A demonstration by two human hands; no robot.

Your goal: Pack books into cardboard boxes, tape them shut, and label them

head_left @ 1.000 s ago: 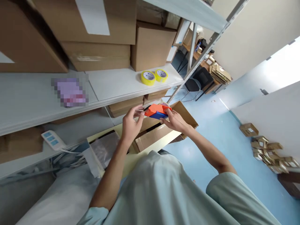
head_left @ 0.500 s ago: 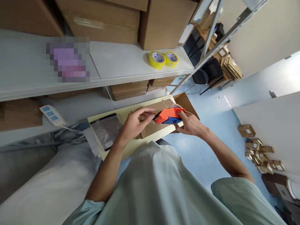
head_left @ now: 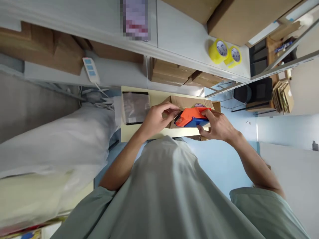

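My right hand grips an orange and blue tape dispenser, thumb on the orange side and fingers curled below. A roll of tape shows at the dispenser's upper edge. At its black front end, my left hand has thumb and fingertips drawn together in a pinch. Whatever lies between those fingertips is too small to make out. Both hands are above a cardboard box that rests on a pale yellow surface. To the left lies a clear plastic bag with black edges.
Two yellow tape rolls stand on the grey shelf, near a blurred-out object. A white power strip lies on the lower shelf with boxes. White plastic sacking is on the left, a black chair on the right.
The view has turned and shifted, so shelf and boxes appear higher and farther right. My hands keep the same hold, with the left fingertips still at the dispenser's front end.
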